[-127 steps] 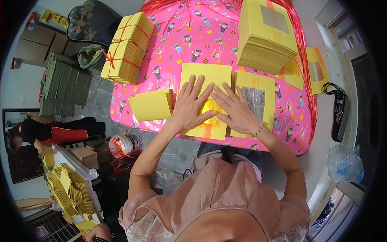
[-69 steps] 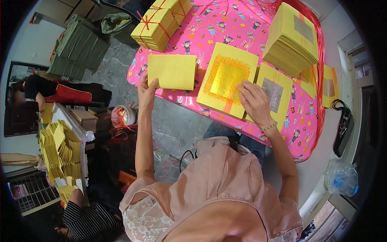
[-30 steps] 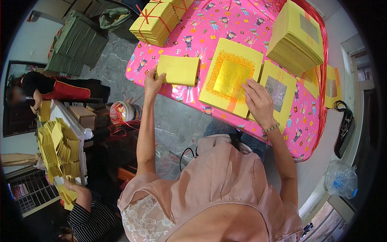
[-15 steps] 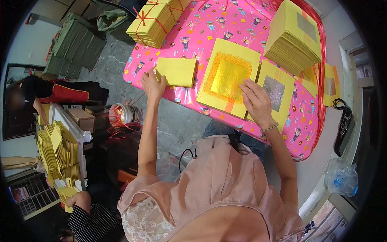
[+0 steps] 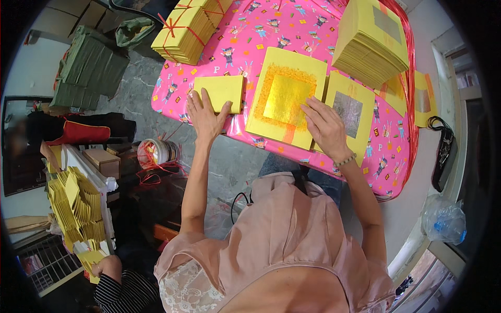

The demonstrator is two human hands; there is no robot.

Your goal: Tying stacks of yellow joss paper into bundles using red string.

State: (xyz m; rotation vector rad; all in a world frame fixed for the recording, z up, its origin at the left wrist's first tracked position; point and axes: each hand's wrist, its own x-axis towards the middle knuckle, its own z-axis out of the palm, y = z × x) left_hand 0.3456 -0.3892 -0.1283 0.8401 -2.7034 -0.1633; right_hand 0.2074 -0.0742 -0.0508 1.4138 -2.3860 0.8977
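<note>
My left hand (image 5: 207, 119) lies with fingers spread on a folded yellow paper bundle (image 5: 229, 94) near the table's front left edge. To its right sits a flat stack of yellow paper sheets (image 5: 255, 112), topped with a shiny gold square (image 5: 284, 99) inside an orange-speckled border. On the right edge of that stack rests my right hand (image 5: 326, 125), fingers stretched out over the gold square's side. Partly beneath my right hand and wrist, another yellow sheet with a silver square (image 5: 348, 112) lies to the right.
A tall yellow paper stack (image 5: 360, 57) stands at the back right, a bundle tied with red string (image 5: 180, 34) at the back left. The table has a pink patterned cover (image 5: 219, 60). On the left, a co-worker's hand (image 5: 108, 267) touches yellow paper near several folded bundles (image 5: 78, 203).
My left hand has moved from the folded bundle's left edge onto its front, fingers spreading flat. My right hand stays on the gold-square stack. The whole view has shifted slightly.
</note>
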